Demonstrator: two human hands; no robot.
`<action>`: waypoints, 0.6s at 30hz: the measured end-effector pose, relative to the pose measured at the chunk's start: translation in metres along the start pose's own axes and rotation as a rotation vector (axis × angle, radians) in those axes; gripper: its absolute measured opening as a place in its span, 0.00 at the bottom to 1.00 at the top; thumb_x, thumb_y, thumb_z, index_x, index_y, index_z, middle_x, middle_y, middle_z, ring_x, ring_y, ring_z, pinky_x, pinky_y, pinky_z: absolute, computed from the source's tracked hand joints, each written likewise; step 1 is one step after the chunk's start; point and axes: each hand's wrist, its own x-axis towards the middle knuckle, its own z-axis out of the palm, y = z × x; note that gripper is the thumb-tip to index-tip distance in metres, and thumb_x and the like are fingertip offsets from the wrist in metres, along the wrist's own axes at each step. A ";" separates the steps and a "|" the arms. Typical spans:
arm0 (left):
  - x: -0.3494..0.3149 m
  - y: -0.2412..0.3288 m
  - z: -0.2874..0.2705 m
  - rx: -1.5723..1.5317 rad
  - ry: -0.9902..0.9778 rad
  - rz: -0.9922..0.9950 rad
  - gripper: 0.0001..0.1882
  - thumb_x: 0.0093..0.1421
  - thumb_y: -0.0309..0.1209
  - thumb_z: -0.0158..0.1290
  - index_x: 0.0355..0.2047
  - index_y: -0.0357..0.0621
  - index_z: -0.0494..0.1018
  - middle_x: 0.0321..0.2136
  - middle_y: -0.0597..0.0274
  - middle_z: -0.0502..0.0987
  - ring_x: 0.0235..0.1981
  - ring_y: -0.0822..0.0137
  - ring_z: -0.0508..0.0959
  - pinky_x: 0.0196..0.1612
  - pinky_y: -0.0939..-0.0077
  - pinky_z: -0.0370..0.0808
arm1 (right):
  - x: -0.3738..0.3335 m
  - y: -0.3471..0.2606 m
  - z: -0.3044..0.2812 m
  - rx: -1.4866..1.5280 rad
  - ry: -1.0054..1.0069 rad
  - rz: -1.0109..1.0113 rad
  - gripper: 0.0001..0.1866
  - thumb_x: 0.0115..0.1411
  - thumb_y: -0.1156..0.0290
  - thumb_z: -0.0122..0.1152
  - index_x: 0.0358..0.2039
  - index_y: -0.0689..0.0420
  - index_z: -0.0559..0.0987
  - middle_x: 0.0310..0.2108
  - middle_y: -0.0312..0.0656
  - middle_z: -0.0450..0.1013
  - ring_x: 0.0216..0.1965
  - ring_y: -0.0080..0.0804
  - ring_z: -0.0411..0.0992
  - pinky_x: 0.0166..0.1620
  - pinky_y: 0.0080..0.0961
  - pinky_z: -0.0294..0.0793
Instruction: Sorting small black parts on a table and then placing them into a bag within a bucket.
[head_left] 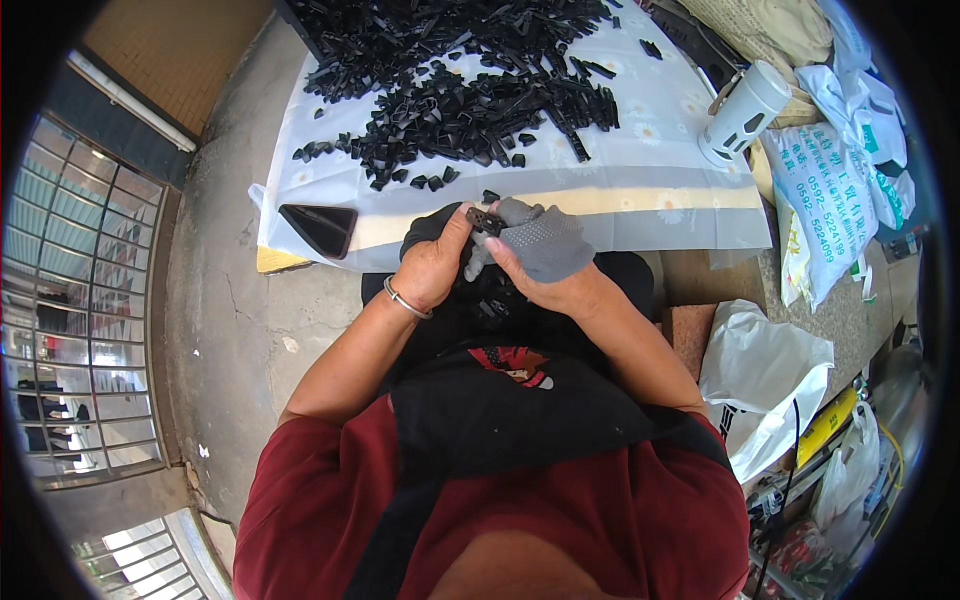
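Note:
My left hand (433,262), with a bangle at its wrist, is closed with its thumb and fingers on a small black plastic part (485,222). My right hand (545,248) wears a grey dotted glove that leaves the thumb bare. It is closed on the same part from the other side, and its fingertips are partly hidden. Both hands meet over my lap, just off the table's near edge. Several more black plastic parts (492,303) lie on my dark apron beneath them. Beyond the hands, a big heap of black plastic parts (440,130) spreads over the table.
A flower-printed cover lies on the table (640,205). A dark phone (322,228) rests near its left front corner, and a white tumbler (745,112) stands at the right. Printed sacks (822,205) and a white plastic bag (765,370) crowd the right side. A barred window (85,300) is at left.

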 end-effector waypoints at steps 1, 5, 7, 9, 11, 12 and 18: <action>0.000 0.002 -0.001 -0.043 -0.010 -0.007 0.29 0.60 0.54 0.37 0.35 0.37 0.72 0.23 0.59 0.74 0.26 0.69 0.71 0.33 0.76 0.68 | -0.001 -0.001 -0.003 -0.017 -0.029 0.044 0.12 0.54 0.65 0.55 0.35 0.59 0.73 0.26 0.44 0.72 0.29 0.43 0.70 0.32 0.34 0.68; 0.004 0.000 -0.003 -0.153 -0.046 0.074 0.28 0.60 0.53 0.39 0.34 0.37 0.73 0.25 0.60 0.74 0.28 0.70 0.71 0.35 0.78 0.68 | -0.005 0.001 -0.008 -0.048 -0.056 0.026 0.12 0.54 0.64 0.56 0.33 0.60 0.74 0.26 0.44 0.72 0.29 0.43 0.70 0.32 0.34 0.68; 0.005 -0.002 -0.003 -0.155 -0.048 0.073 0.28 0.60 0.52 0.39 0.34 0.37 0.73 0.25 0.61 0.74 0.28 0.70 0.71 0.35 0.78 0.68 | -0.006 0.002 -0.007 -0.104 -0.027 -0.029 0.12 0.53 0.64 0.56 0.31 0.60 0.74 0.26 0.44 0.72 0.28 0.43 0.70 0.31 0.34 0.68; 0.004 -0.001 -0.002 -0.158 -0.050 0.071 0.27 0.60 0.51 0.39 0.34 0.37 0.73 0.26 0.61 0.74 0.28 0.70 0.71 0.35 0.78 0.68 | -0.006 0.003 -0.006 -0.136 -0.024 -0.027 0.12 0.53 0.64 0.56 0.31 0.60 0.74 0.26 0.44 0.72 0.28 0.43 0.69 0.31 0.34 0.68; 0.003 0.004 -0.001 -0.135 -0.046 0.117 0.26 0.61 0.50 0.38 0.34 0.36 0.73 0.26 0.61 0.74 0.28 0.70 0.71 0.35 0.79 0.68 | -0.005 0.004 -0.004 -0.168 -0.022 -0.028 0.12 0.53 0.64 0.56 0.31 0.59 0.74 0.26 0.44 0.72 0.28 0.43 0.69 0.31 0.34 0.68; 0.003 0.005 0.000 -0.136 -0.045 0.116 0.26 0.61 0.50 0.38 0.34 0.36 0.73 0.26 0.61 0.74 0.28 0.70 0.71 0.35 0.79 0.68 | -0.005 0.005 -0.004 -0.167 -0.024 -0.017 0.11 0.53 0.64 0.56 0.31 0.59 0.75 0.26 0.43 0.72 0.28 0.42 0.69 0.32 0.34 0.67; 0.002 0.013 -0.004 0.003 -0.034 0.162 0.24 0.61 0.47 0.39 0.31 0.36 0.72 0.23 0.57 0.75 0.26 0.65 0.73 0.33 0.74 0.69 | -0.003 0.002 -0.005 -0.331 -0.080 -0.064 0.11 0.52 0.63 0.56 0.30 0.58 0.75 0.26 0.42 0.71 0.28 0.42 0.68 0.31 0.34 0.67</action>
